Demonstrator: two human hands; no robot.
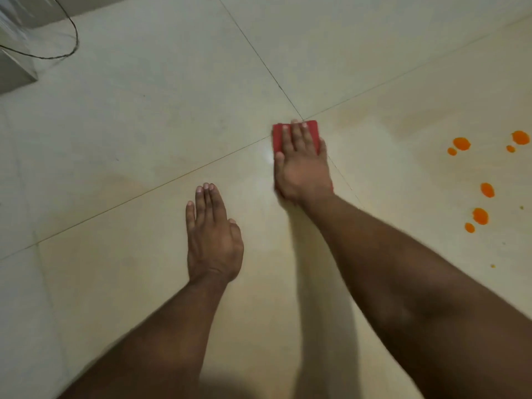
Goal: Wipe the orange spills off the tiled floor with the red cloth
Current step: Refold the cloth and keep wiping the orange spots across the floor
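Observation:
My right hand (300,165) lies flat with straight fingers on the folded red cloth (278,138), pressing it onto the cream tiled floor (144,125) where four tile joints meet. Most of the cloth is hidden under the hand. My left hand (213,240) rests flat on the tile nearer to me, fingers straight and together, holding nothing. Several orange spills sit far to the right: one pair of blobs (461,144), another blob (521,137) near the frame edge, one drop (487,190) and a lower blob (480,216). Faint orange smears (383,122) show right of the cloth.
A black cable (73,38) loops over the floor at the top left, beside a grey box-like object (17,70) against the wall. Tiny orange specks (492,266) lie below the lower spills.

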